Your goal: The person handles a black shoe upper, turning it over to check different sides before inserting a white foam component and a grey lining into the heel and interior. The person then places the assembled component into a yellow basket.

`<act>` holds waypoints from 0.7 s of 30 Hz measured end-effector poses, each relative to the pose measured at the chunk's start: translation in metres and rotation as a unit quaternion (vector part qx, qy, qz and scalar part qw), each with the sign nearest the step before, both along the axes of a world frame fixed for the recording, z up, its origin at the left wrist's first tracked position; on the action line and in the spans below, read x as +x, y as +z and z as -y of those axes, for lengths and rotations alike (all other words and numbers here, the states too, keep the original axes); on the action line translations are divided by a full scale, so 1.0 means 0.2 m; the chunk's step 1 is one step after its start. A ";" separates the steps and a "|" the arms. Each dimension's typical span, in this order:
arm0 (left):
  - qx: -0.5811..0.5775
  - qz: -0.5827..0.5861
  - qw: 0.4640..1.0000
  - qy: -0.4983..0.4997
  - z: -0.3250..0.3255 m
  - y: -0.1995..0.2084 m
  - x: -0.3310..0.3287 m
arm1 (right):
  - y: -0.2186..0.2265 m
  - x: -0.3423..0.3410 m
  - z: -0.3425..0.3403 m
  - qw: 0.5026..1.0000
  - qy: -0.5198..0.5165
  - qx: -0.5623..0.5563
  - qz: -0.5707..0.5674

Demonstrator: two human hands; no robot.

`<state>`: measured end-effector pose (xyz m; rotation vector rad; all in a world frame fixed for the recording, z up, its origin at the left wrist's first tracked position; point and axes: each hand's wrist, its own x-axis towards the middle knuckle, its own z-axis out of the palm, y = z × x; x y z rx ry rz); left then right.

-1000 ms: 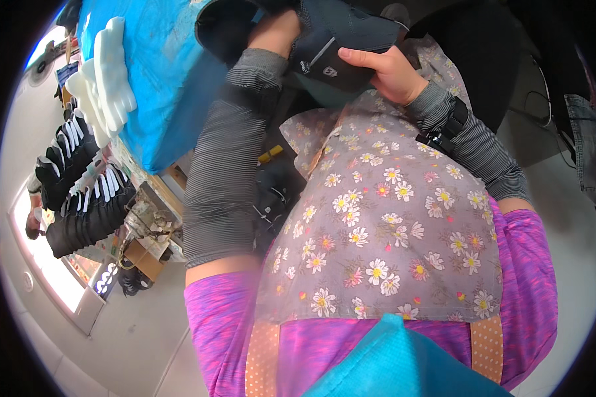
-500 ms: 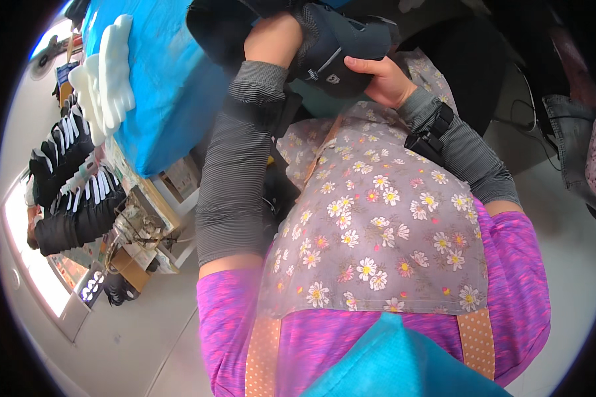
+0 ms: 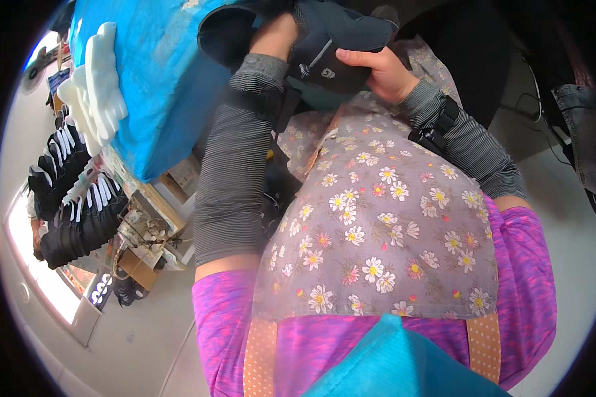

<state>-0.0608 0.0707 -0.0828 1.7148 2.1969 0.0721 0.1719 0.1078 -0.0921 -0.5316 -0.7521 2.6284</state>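
Observation:
A dark shoe upper (image 3: 341, 30) is held up at the top middle, with a small pale crest and a short light-coloured strip on its side. My right hand (image 3: 385, 74) grips its right end, thumb pressed flat on the outer face and the other fingers out of sight behind. At the upper's left part, my left hand (image 3: 277, 38) reaches in past the dark material. Only its wrist and back show, and its fingers are hidden. My floral apron (image 3: 377, 218) lies below both hands.
A blue-covered surface (image 3: 159, 86) stands at the upper left, with white foam-like pieces (image 3: 102, 86) on its side. Beyond it are rows of black shoe uppers (image 3: 83, 228) and a cardboard box (image 3: 138, 270). Dark fabric (image 3: 470, 59) and a cable are at the right.
The shoe upper has tilted slightly in my hands and shifted a little left. My right hand has moved slightly up and left with it. The whole view has also shifted somewhat.

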 end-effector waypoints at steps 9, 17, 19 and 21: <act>0.041 -0.047 0.997 -0.035 -0.02 0.16 0.07 | 0.00 0.02 -0.02 0.999 -0.005 -0.040 -0.017; -0.008 0.038 0.998 0.053 -0.01 0.19 0.04 | -0.03 -0.01 -0.03 0.999 0.026 0.008 -0.023; -0.004 0.041 0.998 0.057 0.01 0.14 0.03 | -0.02 -0.02 -0.02 0.999 0.026 0.001 -0.031; 0.000 0.049 0.997 0.067 0.02 0.07 0.01 | 0.00 -0.02 0.02 0.999 0.011 -0.022 -0.029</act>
